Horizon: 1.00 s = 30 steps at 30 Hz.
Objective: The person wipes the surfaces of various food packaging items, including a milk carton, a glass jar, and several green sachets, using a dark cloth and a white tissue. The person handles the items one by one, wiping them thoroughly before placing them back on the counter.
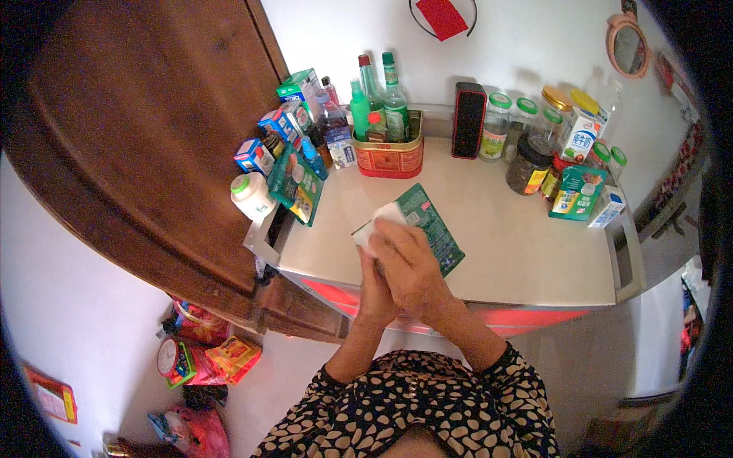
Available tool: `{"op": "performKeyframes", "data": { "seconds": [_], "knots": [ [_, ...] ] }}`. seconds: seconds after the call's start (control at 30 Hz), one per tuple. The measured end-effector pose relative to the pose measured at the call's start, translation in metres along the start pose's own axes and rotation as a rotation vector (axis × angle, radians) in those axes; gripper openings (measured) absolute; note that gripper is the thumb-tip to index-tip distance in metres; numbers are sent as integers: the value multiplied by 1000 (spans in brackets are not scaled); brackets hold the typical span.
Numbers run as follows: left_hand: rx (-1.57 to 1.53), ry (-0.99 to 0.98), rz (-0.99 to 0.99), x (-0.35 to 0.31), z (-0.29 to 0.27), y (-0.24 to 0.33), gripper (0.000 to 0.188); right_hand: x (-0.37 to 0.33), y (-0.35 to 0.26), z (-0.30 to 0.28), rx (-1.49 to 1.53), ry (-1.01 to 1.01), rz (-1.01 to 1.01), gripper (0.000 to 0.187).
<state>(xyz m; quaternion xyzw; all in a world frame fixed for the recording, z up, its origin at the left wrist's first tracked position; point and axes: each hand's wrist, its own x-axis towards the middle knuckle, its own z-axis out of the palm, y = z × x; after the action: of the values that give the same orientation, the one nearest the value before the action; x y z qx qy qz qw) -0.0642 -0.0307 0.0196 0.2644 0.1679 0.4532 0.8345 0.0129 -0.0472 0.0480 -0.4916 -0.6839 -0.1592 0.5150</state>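
Above the cabinet top, in front of my body, is a dark green flat pouch (433, 227) with small print, held tilted. My left hand (374, 293) is closed at its near-left edge, partly hidden behind the other hand. My right hand (412, 263) lies across the pouch with bent fingers, pressing a crumpled white cloth or tissue (388, 211) against it. The fingertips are slightly blurred. Whether the white piece is cloth or paper I cannot tell.
A red and gold tin (389, 159) with green bottles stands at the back, beside a black speaker (468, 120). Lidded jars (527, 169), a milk carton (578, 137) and a green pouch (578, 195) crowd the right. Boxes, a white jar (253, 195) and another pouch (296, 183) line the left.
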Motion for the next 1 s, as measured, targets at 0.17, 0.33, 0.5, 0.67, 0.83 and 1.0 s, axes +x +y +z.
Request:
{"op": "performKeyframes", "data": {
  "seconds": [0.17, 0.33, 0.5, 0.67, 0.83, 1.0],
  "knots": [
    [-35, 43, -78, 1, -4, 8, 64, 5, 12, -3, -134, -91, -54, 31],
    [-62, 7, -74, 6, -16, 4, 64, 5, 20, -4, -273, -34, 169, 33],
    [-26, 73, -42, 7, -11, 6, 67, -19, 5, 4, -215, -74, 115, 33],
    [-70, 17, 83, 13, -29, -1, 65, -10, -6, 9, 1, -116, 16, 33],
    [-486, -353, 109, 24, -54, 1, 63, -15, -7, 8, -36, -215, -114, 31],
    [-216, -4, 103, 20, -30, 13, 44, -45, 12, -7, -138, -147, -18, 34]
  ]
}}
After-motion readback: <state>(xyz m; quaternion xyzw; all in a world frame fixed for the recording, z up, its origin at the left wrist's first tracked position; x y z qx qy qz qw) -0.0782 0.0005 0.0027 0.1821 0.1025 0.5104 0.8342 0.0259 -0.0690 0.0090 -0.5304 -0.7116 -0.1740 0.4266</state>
